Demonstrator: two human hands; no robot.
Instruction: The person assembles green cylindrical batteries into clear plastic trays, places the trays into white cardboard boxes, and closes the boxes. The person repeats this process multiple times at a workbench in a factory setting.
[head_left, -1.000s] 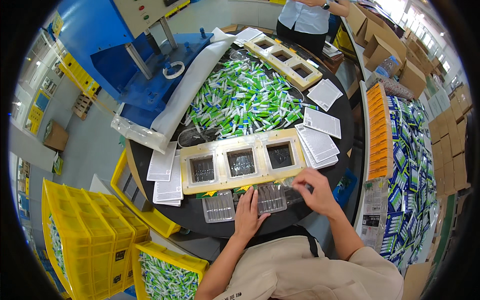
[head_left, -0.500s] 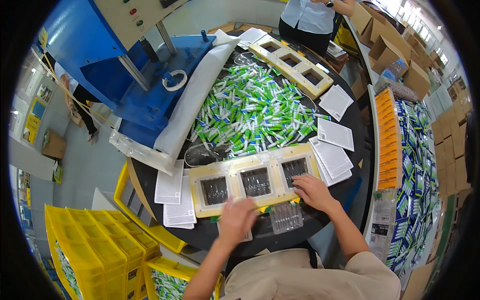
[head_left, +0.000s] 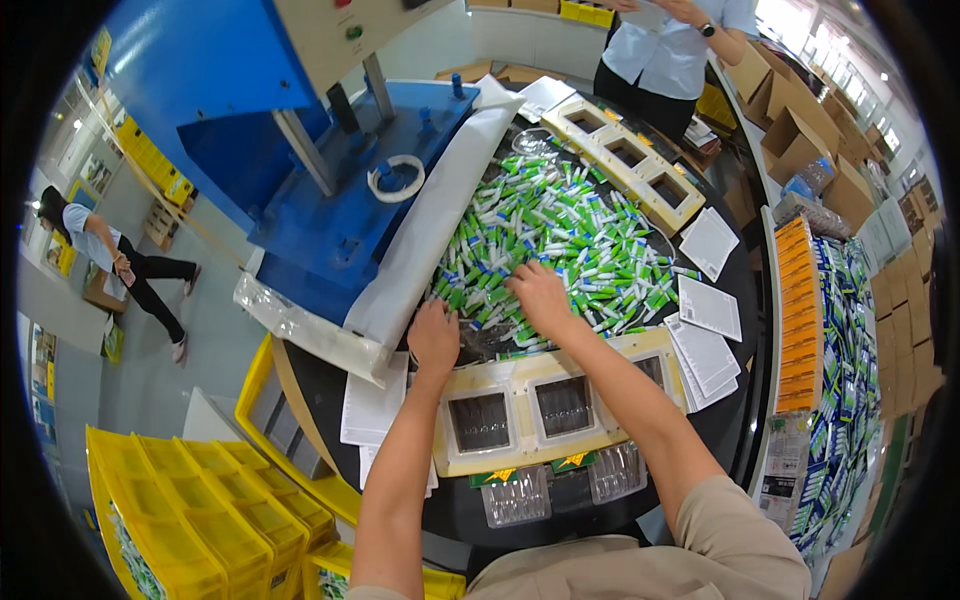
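A large heap of small green-and-white tubes (head_left: 580, 240), some with blue ends, covers the middle of the round black table. My right hand (head_left: 541, 300) reaches into its near part, fingers apart and touching tubes. At the heap's near left edge, my left hand (head_left: 434, 338) rests with fingers spread and bent down; their tips are partly hidden. Under my forearms lies a cream frame (head_left: 522, 412) with three windows, clear moulded plastic showing inside them. Two clear blister packs (head_left: 517, 500) with green card edges stick out from its near side.
White printed cards (head_left: 705, 350) lie right of the frame, with more at the left. A second cream frame (head_left: 610, 150) sits at the far side. A blue press (head_left: 340, 220) stands left; yellow crates (head_left: 190, 510) are lower left. Two other people are farther off.
Both hands have moved from the near frame's front and right window, forward over it to the tube heap. Two blister packs now show clearly along its near edge. The view has shifted.
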